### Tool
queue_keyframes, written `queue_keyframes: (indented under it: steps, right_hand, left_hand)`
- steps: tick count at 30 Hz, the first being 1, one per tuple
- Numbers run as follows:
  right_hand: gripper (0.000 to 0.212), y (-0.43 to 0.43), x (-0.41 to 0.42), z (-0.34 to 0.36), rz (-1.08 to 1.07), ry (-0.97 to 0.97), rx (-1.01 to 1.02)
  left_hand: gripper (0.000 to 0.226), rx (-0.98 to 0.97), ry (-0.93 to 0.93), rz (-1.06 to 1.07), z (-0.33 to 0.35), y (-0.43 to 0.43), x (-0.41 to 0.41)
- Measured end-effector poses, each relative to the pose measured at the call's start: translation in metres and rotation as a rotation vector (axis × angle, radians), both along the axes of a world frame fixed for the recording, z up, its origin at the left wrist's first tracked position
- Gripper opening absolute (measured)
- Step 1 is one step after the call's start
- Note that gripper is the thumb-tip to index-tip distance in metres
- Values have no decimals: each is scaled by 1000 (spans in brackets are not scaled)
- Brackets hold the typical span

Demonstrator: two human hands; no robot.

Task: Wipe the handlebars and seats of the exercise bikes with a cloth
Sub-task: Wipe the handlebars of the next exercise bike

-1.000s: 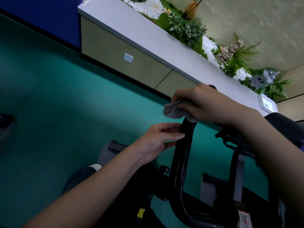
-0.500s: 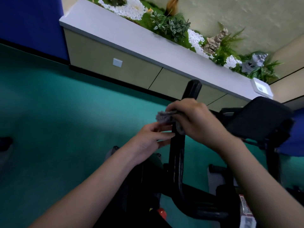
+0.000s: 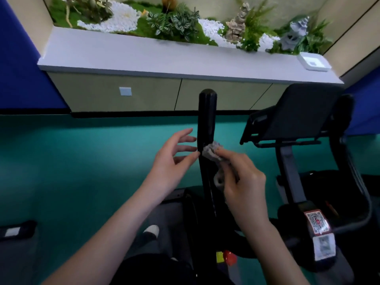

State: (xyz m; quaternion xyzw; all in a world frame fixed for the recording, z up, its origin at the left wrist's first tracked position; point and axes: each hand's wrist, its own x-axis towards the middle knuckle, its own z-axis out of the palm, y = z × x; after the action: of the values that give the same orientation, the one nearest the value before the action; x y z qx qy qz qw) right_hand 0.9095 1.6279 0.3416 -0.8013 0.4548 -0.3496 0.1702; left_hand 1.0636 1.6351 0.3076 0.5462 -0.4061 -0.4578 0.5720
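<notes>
Head view, looking down at an exercise bike.

- Black handlebar (image 3: 206,112) stands upright at frame centre, its rounded tip toward 12 o'clock.
- Grey cloth (image 3: 211,152), bunched, is pressed against the bar's 3 o'clock side, about midway down the visible length.
- Right hand (image 3: 244,182) comes in from 5 o'clock. Its fingers (image 3: 230,156) are curled and pinch the cloth, a fold of which hangs down under the palm.
- Left hand (image 3: 172,159) comes in from 7 o'clock and sits at the bar's 9 o'clock side. Its fingers (image 3: 185,138) are straight and spread, holding nothing. The tips reach the bar's edge; contact cannot be told.
- Black console panel (image 3: 296,112) at 2 o'clock, tilted, on a grey post.
- QR sticker (image 3: 316,221) on the frame at 4 o'clock.
- Teal floor (image 3: 61,161) from 9 o'clock across.
- White ledge (image 3: 164,56) at 12 o'clock, with plants and white pebbles behind it. A white tray (image 3: 313,62) rests at its 2 o'clock end.
</notes>
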Motion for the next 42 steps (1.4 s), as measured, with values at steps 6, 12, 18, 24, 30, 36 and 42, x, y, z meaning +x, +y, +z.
queue_keyframes:
  steps: [6,12,18,24,30,36,42]
  right_hand:
    - [19,7,-22,-9,-218,-149,235]
    - [19,-29,5,-28,-392,-532,615]
    - [19,-38,12,-30,-107,-640,847]
    - [14,-20,-25,-18,-35,-398,887]
    - [20,-9,-15,-3,-150,-350,560]
    - [26,30,-38,5,-43,-126,416]
    - [26,27,-42,16,-71,-53,260]
  left_hand:
    - [56,-211,-468,7,0,-3,4]
    - [45,-539,-1038,-162,-1,-8,16]
    - [36,-557,-1142,-282,-1,-14,23]
    - [34,-573,-1108,-283,-4,-16,23]
    - [33,-570,-1066,-267,-6,-15,21]
    - [33,-561,-1054,-259,-8,-13,20]
    - [33,-564,-1052,-254,-7,-13,20]
